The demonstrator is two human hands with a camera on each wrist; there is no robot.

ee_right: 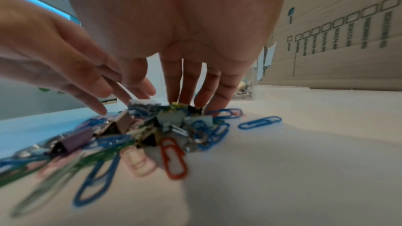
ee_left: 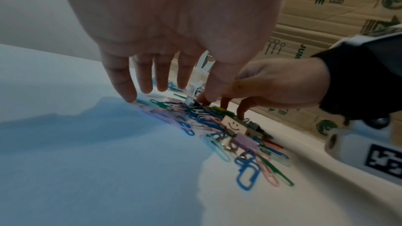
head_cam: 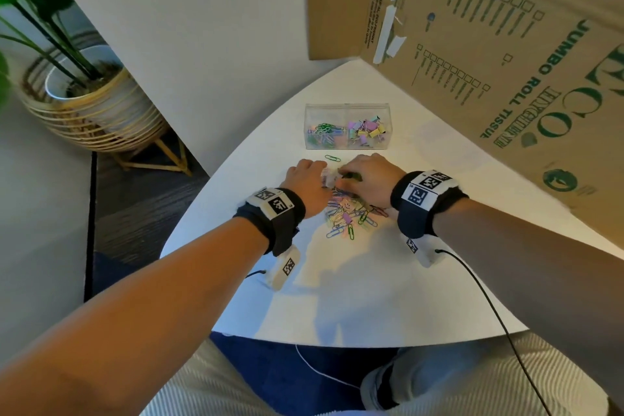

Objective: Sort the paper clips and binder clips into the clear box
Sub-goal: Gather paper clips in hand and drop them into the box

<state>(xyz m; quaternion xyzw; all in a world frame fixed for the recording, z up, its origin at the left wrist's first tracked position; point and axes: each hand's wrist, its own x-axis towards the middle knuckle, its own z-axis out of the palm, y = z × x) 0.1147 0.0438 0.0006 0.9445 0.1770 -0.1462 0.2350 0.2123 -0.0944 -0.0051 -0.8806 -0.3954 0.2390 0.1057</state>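
Multicoloured heap of wire paper clips and binder clips (head_cam: pixel 347 213) lies under both loosely spread, empty-fingered hands, left hand (head_cam: pixel 305 184) and right hand (head_cam: pixel 369 179), near the clear plastic two-compartment box (head_cam: pixel 347 110).

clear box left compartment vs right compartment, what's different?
The left compartment of the clear box holds thin wire paper clips, mostly green and blue; the right compartment holds pastel binder clips. The contents of the left compartment lie lower than those of the right compartment, which are heaped higher. Both are only partly filled, and neither hand is near them.
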